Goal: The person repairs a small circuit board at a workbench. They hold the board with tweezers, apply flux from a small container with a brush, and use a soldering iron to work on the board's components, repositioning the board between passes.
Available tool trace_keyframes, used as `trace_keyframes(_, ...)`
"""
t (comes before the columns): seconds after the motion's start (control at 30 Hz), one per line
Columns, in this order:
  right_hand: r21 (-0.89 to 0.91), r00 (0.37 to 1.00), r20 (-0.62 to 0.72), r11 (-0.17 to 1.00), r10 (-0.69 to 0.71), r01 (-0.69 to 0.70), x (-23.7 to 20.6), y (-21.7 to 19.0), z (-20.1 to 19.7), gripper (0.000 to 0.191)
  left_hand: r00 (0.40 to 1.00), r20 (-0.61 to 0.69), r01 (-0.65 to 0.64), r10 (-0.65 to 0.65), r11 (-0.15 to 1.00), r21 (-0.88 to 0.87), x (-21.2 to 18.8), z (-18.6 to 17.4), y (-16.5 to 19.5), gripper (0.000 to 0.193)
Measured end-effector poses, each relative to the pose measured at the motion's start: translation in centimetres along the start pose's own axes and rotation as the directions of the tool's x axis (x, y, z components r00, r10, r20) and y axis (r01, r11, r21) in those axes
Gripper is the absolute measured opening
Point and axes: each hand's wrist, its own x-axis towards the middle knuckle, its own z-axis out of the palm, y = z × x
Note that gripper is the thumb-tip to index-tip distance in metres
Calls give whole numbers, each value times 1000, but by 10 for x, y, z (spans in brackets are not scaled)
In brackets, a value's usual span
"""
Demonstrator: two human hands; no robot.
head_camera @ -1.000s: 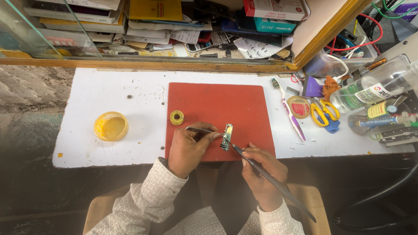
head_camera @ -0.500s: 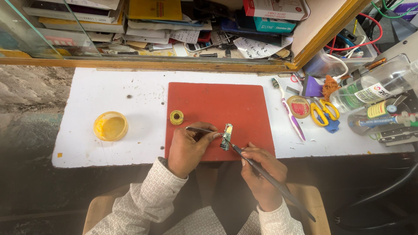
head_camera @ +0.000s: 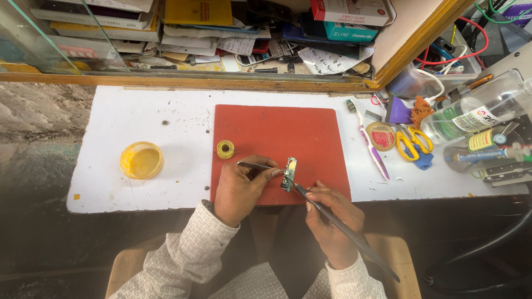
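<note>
A small green circuit board [head_camera: 288,173] lies near the front edge of a red mat [head_camera: 280,144] on a white worktop [head_camera: 166,127]. My left hand [head_camera: 239,188] grips metal tweezers [head_camera: 256,165] whose tips reach the board from the left. My right hand [head_camera: 331,221] holds a dark soldering iron [head_camera: 338,224] like a pen, its tip touching the board's lower end. A small yellow spool of solder wire [head_camera: 225,149] sits on the mat's left side.
A round yellow tub [head_camera: 142,160] stands at the left of the worktop. At the right lie a toothbrush [head_camera: 370,147], a round tin [head_camera: 382,136], yellow scissors [head_camera: 411,143] and a clear bottle [head_camera: 476,113]. A cluttered glass-fronted shelf [head_camera: 221,27] runs along the back.
</note>
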Motion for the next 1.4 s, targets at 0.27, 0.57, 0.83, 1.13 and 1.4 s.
trace_keyframes(0.27, -1, 1000, 9, 1000, 14, -14, 0, 1, 0, 19, 1000, 15, -26, 26, 1000, -13, 1, -1, 0, 11)
trace_keyframes(0.57, 6, 1000, 5, 1000, 22, -22, 0, 1, 1, 20, 999, 22, -24, 24, 1000, 16, 1, -2, 0, 11)
trace_keyframes(0.83, 51, 998, -27, 997, 53, -51, -6, 10, 0, 16, 1000, 19, -17, 17, 1000, 10, 1, -1, -1, 11)
trace_keyframes(1.13, 418, 892, -120, 837, 435, -352, -29, 37, -10, 18, 999, 25, -27, 27, 1000, 0, 1, -2, -4, 11)
trace_keyframes(1.4, 514, 893, -159, 808, 421, -289, -33, 48, -9, 18, 977, 185, -82, 104, 989, -122, -4, -7, 1, 13)
